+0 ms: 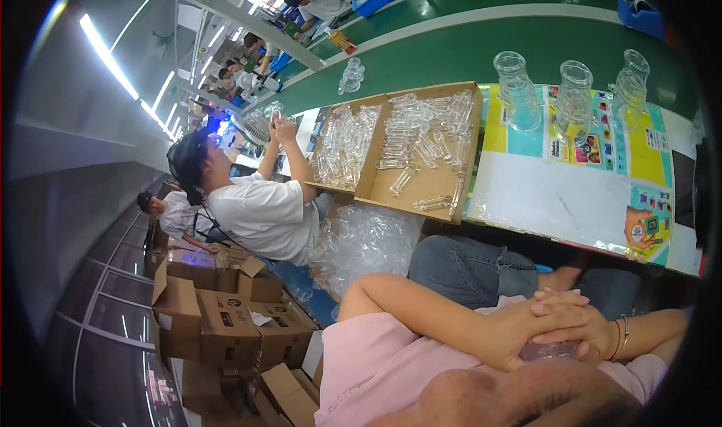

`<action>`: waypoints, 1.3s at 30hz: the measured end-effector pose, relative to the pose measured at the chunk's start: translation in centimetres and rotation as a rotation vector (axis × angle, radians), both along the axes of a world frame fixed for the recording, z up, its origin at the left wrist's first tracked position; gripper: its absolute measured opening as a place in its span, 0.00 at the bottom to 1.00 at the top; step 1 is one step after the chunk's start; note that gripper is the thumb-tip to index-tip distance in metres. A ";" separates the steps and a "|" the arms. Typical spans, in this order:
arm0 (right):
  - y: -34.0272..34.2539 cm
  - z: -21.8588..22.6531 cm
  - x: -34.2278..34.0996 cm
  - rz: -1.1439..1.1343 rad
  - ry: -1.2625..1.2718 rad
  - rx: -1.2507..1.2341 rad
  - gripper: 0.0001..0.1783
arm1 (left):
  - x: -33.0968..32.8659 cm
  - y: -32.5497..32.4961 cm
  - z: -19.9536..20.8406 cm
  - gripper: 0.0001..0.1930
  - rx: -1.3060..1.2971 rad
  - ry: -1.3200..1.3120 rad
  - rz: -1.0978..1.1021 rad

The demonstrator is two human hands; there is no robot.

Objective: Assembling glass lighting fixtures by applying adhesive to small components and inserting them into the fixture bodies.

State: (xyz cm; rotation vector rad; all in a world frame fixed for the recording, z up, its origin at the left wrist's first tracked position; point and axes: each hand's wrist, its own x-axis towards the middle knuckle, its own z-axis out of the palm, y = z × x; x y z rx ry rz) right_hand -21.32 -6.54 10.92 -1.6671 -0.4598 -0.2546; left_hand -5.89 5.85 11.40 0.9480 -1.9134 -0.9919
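Nearest in view, the person's two hands are clasped together low on the right, over the lap. The left hand [519, 329] comes in on a bare forearm from the pink sleeve [376, 367], and the right hand [571, 318], with thin bracelets [623, 337] at its wrist, lies over it; the fingers [553, 303] of both are pressed together and laced across each other. Just under the clasped hands a small clear plastic piece [553, 349] shows, touching the palms, though how firmly it is held cannot be told. Beyond the hands are the person's knees in blue jeans [466, 269], and to their left a heap of clear plastic bags [368, 239]. Farther on, the surface [556, 201] carries a colourful printed sheet [647, 149], with three upright clear plastic bottles [575, 100] standing in a row at its far edge. Left of the sheet sits an open cardboard tray [414, 194] in two compartments, both filled with clear plastic tubes [421, 137]. A co-worker in a white shirt [259, 216] sits to the left of the tray, both hands raised near a small fan [256, 126]. Brown cardboard boxes [218, 314] are stacked on the floor at the near left. Far off, a green conveyor belt [466, 51] runs past more seated people.
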 end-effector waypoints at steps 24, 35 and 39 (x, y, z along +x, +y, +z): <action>-4.4 -2.4 4.3 -0.727 0.276 1.077 0.16 | 1.7 -3.1 -2.9 0.31 0.855 1.217 0.377; -5.5 0.0 3.4 -1.081 -0.164 -0.338 0.12 | 1.4 -3.9 -0.3 0.50 0.312 1.002 0.649; -5.2 -0.2 3.3 -1.145 -0.223 -0.454 0.15 | 1.1 -3.5 -0.6 0.49 0.209 0.820 0.667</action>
